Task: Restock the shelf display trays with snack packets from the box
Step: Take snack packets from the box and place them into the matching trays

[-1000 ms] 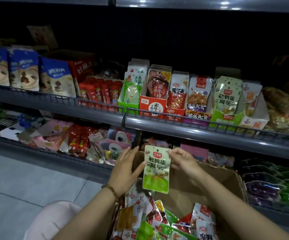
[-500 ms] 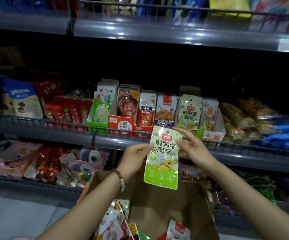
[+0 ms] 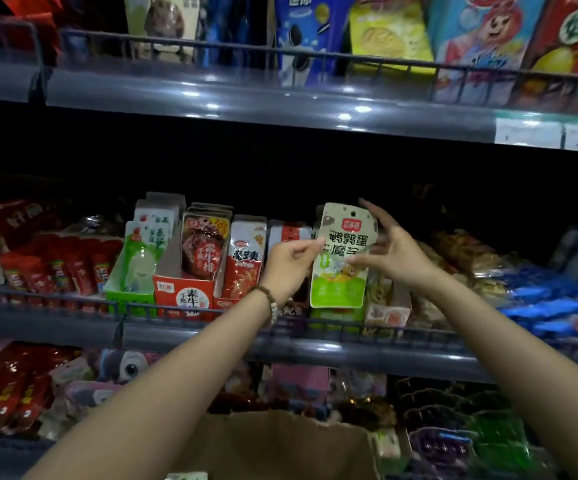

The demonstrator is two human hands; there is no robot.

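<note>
- Slipping is the main risk: the left hand is pinching only the left edge of the green-and-white snack packet between thumb and forefinger, so the glossy film may be sliding out.
- The right hand is spreading its fingers at the packet's right side. Motion blur is hiding whether it is really gripping, so this cannot be told.
- The packet is hanging upright in the air, just in front of the green display tray on the middle shelf, and is not yet sitting inside it.
- If it is going down crooked, its lower edge may be catching on the tray's front wall or the wire rail. It may also be pushing the neighbouring packets over.
- A dropped packet would probably be falling back toward the cardboard box below.
- Compared with half a second ago, the packet is now standing higher, level with the tray instead of before the shelf edge. The right hand is looking looser than before.
</note>
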